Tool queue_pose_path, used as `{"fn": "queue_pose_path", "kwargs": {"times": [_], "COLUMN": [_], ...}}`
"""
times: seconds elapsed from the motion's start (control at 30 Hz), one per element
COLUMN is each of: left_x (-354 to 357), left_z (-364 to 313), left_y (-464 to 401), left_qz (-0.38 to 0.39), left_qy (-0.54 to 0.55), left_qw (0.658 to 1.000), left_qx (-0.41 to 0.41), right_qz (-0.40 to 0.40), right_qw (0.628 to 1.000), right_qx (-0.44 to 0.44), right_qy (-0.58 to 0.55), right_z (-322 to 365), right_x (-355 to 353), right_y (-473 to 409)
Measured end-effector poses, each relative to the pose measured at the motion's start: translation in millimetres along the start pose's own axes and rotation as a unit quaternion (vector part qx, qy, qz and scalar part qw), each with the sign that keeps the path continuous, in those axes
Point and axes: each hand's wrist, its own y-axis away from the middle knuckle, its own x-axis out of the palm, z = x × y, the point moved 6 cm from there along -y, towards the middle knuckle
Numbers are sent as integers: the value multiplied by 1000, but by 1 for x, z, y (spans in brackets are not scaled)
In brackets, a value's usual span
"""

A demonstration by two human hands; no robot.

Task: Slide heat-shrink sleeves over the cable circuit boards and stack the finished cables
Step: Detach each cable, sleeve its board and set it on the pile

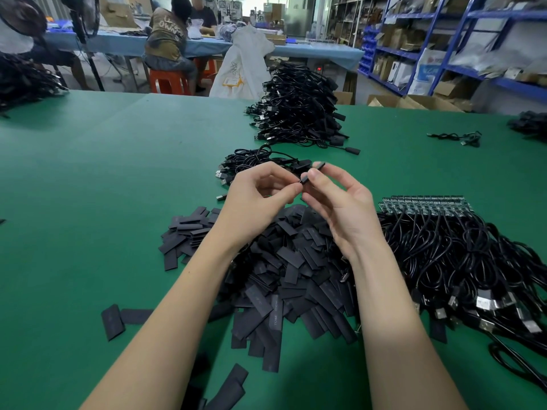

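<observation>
Both hands are raised over a heap of flat black heat-shrink sleeves [284, 270] on the green table [103, 179]. My left hand [257, 193] pinches one end of a small black piece [304, 180], and my right hand [340, 199] pinches the other end with thumb and forefinger. A black sleeve end [319, 165] sticks out above my right fingertips. Whether a board sits inside it is hidden. To the right lies a bundle of black cables [455, 261] with a row of bare circuit boards [426, 205]. A small stack of cables [260, 161] lies just beyond my hands.
A tall pile of black cables [299, 105] stands farther back at the centre. Loose sleeves [118, 319] lie scattered at the near left. A single cable [458, 137] lies at the far right. Seated people, a blue table and blue shelving [444, 39] fill the background.
</observation>
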Motion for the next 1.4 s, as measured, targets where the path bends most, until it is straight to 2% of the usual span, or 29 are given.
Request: {"fn": "queue_pose_path", "kwargs": {"times": [0.17,0.73,1.07,1.23,1.4], "left_x": [0,2,-4,-3,-1], "left_z": [3,9,20,20,23], "left_y": [-1,-1,-2,0,-1], "left_qz": [-5,-41,0,37,32], "left_qy": [41,80,-1,-48,-61], "left_qw": [999,995,993,993,993], "left_qx": [-19,-52,-118,-106,-98], "right_qz": [-7,-21,-124,-139,-132], "right_qw": [998,999,989,987,988], "right_qx": [-62,-44,6,13,16], "right_qy": [15,-22,-75,-83,-83], "right_z": [4,-5,-14,-16,-17], "right_x": [5,7,-4,-8,-5], "right_y": [2,0,0,1,2]}}
